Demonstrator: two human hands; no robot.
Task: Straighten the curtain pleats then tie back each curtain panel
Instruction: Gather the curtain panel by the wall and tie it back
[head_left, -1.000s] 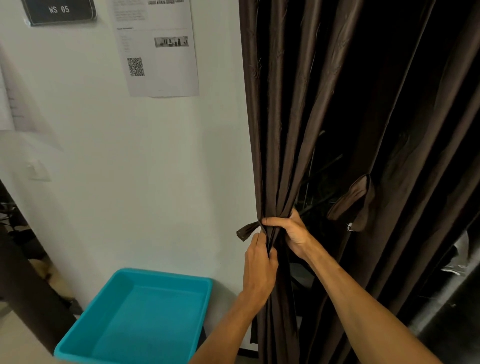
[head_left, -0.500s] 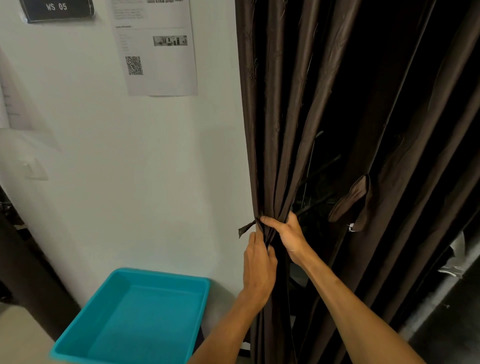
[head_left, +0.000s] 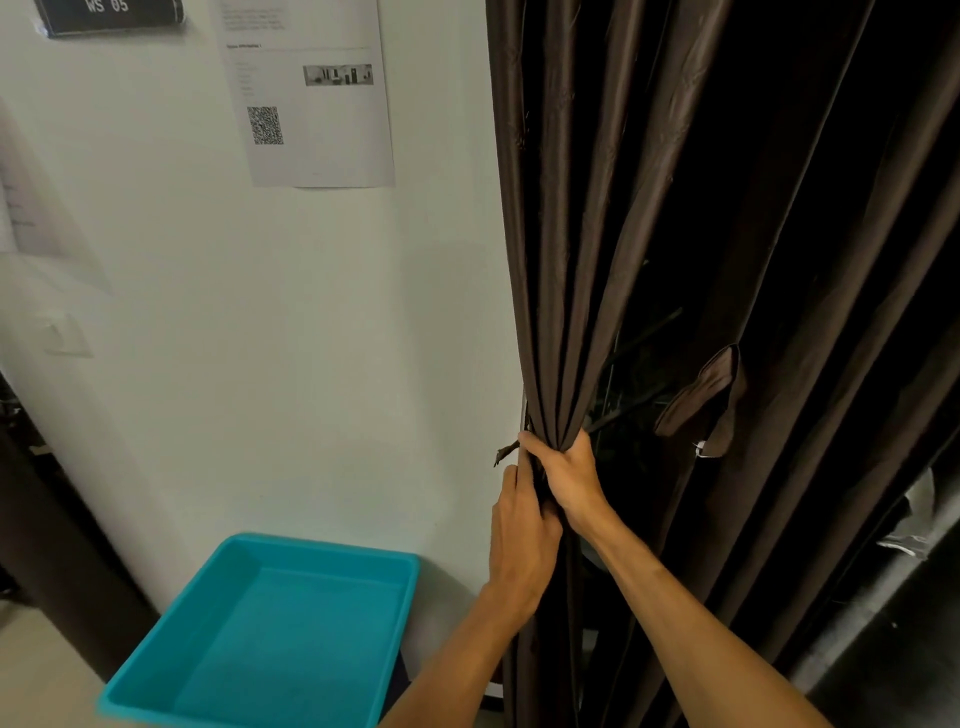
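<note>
Head view: curtain (head_left: 563, 270) bunched inside right hand (head_left: 570, 475).

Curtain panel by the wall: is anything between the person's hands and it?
Nothing visible. The right hand grips the gathered curtain panel, and the left hand holds it just below, beside the tie-back strap end.
</note>
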